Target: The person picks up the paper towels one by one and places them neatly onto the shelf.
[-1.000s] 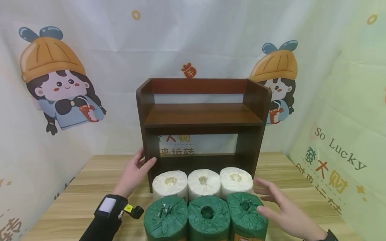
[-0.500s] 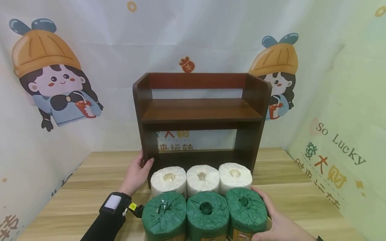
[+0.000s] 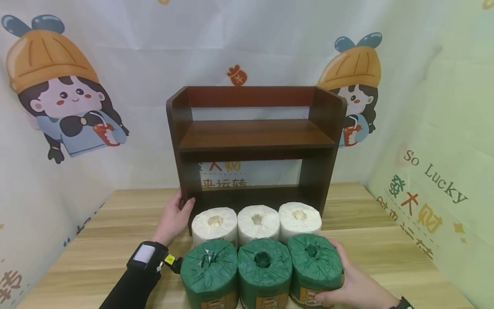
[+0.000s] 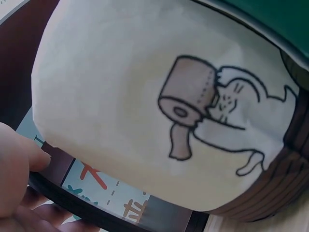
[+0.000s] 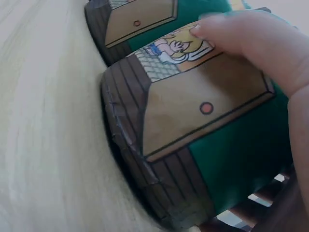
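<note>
Three green-wrapped paper rolls stand in a front row on the table, with three white rolls (image 3: 256, 222) behind them. My right hand (image 3: 349, 281) is wrapped around the rightmost green roll (image 3: 314, 266); the right wrist view shows its fingers (image 5: 251, 43) curled over that roll's printed wrapper (image 5: 193, 125). My left hand (image 3: 174, 216) grips the lower left post of the dark brown wooden shelf (image 3: 254, 141). In the left wrist view the left fingers (image 4: 19, 164) lie against the shelf edge beside a white roll (image 4: 145, 106).
The wooden table (image 3: 96, 240) is boxed in by printed cartoon backdrops at the left, back and right. The shelf's upper and lower boards hold nothing. Bare table lies on both sides of the rolls.
My right hand came in from the right and closed round the rightmost green roll. My left hand stays on the shelf post. The view has tilted slightly.
</note>
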Demonstrator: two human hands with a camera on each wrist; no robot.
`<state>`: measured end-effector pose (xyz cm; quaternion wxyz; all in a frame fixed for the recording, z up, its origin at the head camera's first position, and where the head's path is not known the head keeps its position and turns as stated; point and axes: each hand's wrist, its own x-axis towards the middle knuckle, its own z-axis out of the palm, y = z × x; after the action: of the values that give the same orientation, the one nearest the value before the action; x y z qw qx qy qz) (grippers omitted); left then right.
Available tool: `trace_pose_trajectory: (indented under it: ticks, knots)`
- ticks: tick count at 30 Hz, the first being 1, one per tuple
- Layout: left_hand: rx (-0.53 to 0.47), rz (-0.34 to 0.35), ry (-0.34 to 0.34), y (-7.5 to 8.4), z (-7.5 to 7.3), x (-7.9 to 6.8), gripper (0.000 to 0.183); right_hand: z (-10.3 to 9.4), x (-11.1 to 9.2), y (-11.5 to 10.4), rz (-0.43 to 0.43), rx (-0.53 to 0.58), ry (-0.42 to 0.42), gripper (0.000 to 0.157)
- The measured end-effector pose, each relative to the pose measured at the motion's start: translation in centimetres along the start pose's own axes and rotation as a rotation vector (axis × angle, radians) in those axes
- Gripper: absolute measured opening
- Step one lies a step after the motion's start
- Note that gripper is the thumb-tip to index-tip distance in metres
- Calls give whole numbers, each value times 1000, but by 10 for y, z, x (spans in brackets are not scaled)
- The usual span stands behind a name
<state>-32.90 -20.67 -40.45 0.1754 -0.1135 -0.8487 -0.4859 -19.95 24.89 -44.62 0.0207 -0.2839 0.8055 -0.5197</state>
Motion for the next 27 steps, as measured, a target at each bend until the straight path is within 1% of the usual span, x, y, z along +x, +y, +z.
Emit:
trace_pose_trajectory:
  ticks: [4,6,11,16,18,21,23,27]
  knots:
    - [24,-17,-10,2,-1,0,50,2,0,2,9,-3,7,118]
    - [27,-18,-14,3,-1,-1,50,4,0,1,21,2,25,116]
    - [30,-19,-17,4,0,-1,50,5,1,0,1,-30,59,109]
    - [6,-5,-15,3,-1,-1,47,5,2,-2,-15,-50,74,106]
    - [3,-5,-15,3,-1,-1,46,5,3,-3,-8,-55,83,106]
    - [8,-18,-16,4,-1,-2,47,5,2,-3,24,-56,103,105]
    - [11,-23,-15,3,-1,-2,47,4,1,-3,20,-67,111,104]
    - [18,-28,-15,3,0,-1,48,2,1,-1,-43,-77,107,102]
